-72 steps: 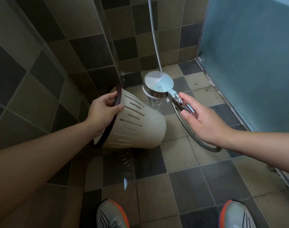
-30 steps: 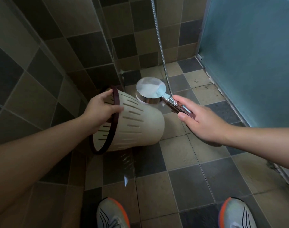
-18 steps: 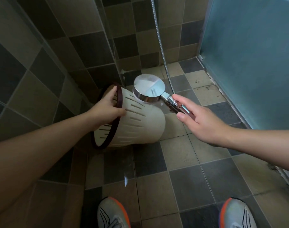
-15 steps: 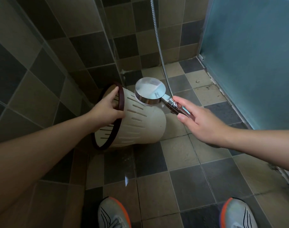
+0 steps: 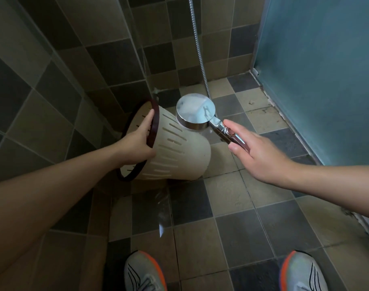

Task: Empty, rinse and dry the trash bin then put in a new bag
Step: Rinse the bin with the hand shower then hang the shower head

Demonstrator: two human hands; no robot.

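Note:
A cream slotted trash bin with a dark brown rim is held on its side above the tiled floor, mouth toward the left wall. My left hand grips its rim, fingers inside the mouth and thumb on the outer wall. My right hand holds the handle of a chrome shower head, thumb and forefinger along the handle. The round head hovers face down over the bin's upper side. I cannot tell whether water is running.
A metal shower hose hangs down the back wall. Tiled walls close in at left and back, a frosted blue-green glass panel at right. My two shoes stand on the tiled floor at the bottom.
The shower head has swung slightly left and back over the bin. My left hand has turned the bin a little, its rim tilting further up. Both holds stay the same.

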